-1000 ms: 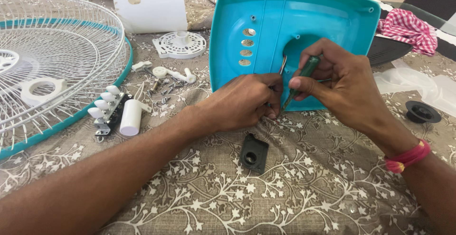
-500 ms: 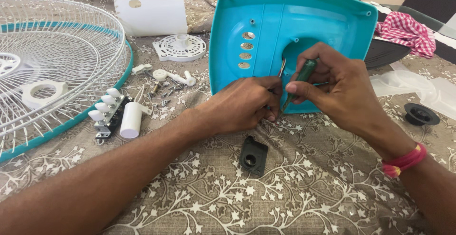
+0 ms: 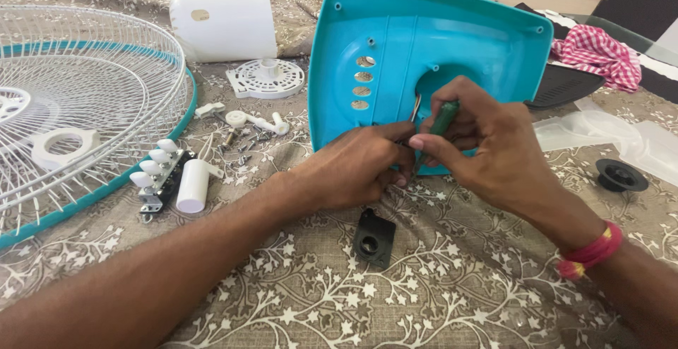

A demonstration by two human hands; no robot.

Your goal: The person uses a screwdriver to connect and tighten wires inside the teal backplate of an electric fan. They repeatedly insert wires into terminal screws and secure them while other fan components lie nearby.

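At centre of a floral cloth [image 3: 438,285]: teal fan base [image 3: 395,45], propped on edge, hollow underside toward the viewer. Left hand [image 3: 357,169] curled narrow against the lower edge of the base, fingertips pinched on something small and hidden; its nature cannot be told. Right hand [image 3: 487,148] closed around a green-handled screwdriver [image 3: 441,119], tip directed down toward the left fingers beside the round recess of the base. Thin metal piece [image 3: 415,107] rising just above the left fingertips, beside the screwdriver. Red band [image 3: 590,254] on the right wrist.

Just below the hands, apart from them: small black bracket [image 3: 373,238], flat on the cloth. Far left: wire fan guard [image 3: 78,102] with teal rim, lying flat, a white ring [image 3: 63,148] under its wires. Near the guard's rim: switch block [image 3: 159,172] with white keys, touching a white cylinder [image 3: 193,185]. Between guard and base: loose screws [image 3: 244,144] and a white knob [image 3: 240,118]. Behind these: white vented disc [image 3: 266,79] and white housing [image 3: 222,23]. Right side: black round cap [image 3: 620,176], clear plastic bag [image 3: 607,137], red checked rag [image 3: 593,51].
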